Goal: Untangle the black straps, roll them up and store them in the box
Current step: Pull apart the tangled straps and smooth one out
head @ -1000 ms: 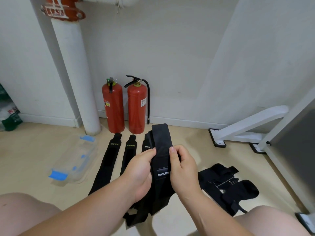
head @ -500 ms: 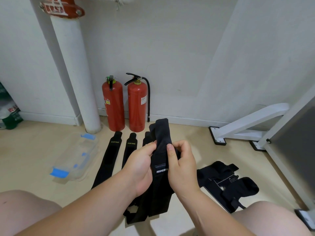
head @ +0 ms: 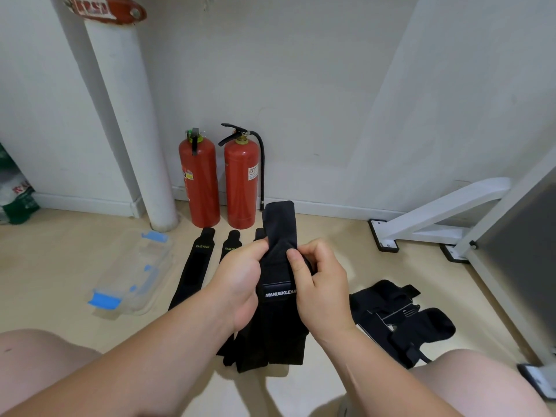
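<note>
The strap's top flap stands straighter than before — left hand (head: pixel 240 284) and right hand (head: pixel 319 284) both pinch one soft black strap (head: pixel 278 296), three flat straps (head: pixel 195 266) beyond.

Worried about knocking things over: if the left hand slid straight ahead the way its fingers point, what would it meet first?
Probably the black strap that the left hand already pinches; beyond it, likely the right-hand fire extinguisher, though depth is unclear.

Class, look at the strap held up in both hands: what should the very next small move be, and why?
Probably fold the free top end of the strap down to begin the roll. Both hands, left and right, pinch it just below that end, it stands flat, and the box waits closed.
</note>
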